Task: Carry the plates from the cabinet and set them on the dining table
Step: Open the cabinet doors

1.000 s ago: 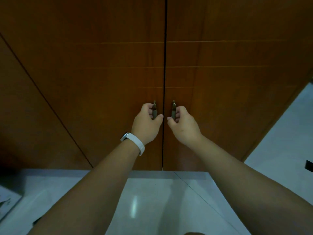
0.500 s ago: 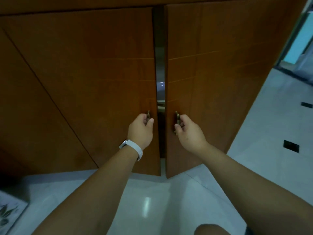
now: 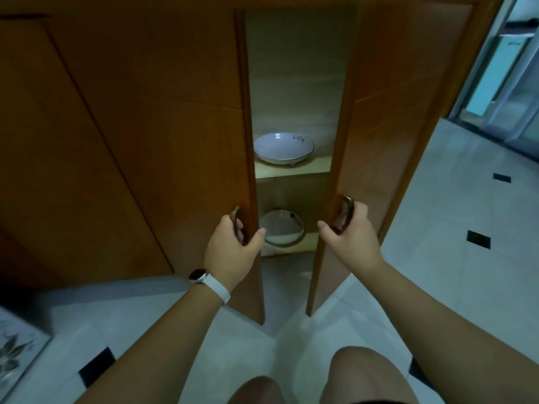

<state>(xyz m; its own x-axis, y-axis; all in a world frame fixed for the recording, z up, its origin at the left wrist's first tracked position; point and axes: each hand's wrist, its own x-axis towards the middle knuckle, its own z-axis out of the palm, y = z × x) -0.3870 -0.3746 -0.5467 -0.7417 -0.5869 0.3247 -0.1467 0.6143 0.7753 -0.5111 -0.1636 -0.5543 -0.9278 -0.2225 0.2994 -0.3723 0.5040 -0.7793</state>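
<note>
Two brown cabinet doors stand partly open in front of me. My left hand (image 3: 233, 252) grips the metal handle of the left door (image 3: 175, 141). My right hand (image 3: 351, 240) grips the handle of the right door (image 3: 388, 126). Through the gap a white plate (image 3: 283, 147) with dark writing sits on the upper shelf (image 3: 294, 170). A second plate (image 3: 281, 230) lies on the lower shelf in shadow, its left edge hidden behind my left thumb and the door.
A pale tiled floor (image 3: 437, 228) with small black inset squares spreads to the right and below. Glass doors (image 3: 510, 68) stand at the far right. A patterned panel (image 3: 17, 351) lies at the lower left. My knees (image 3: 364, 374) show at the bottom.
Both doors have swung outward from shut to a wide gap, pulled by my hands on the handles. The two plates inside have come into view.
</note>
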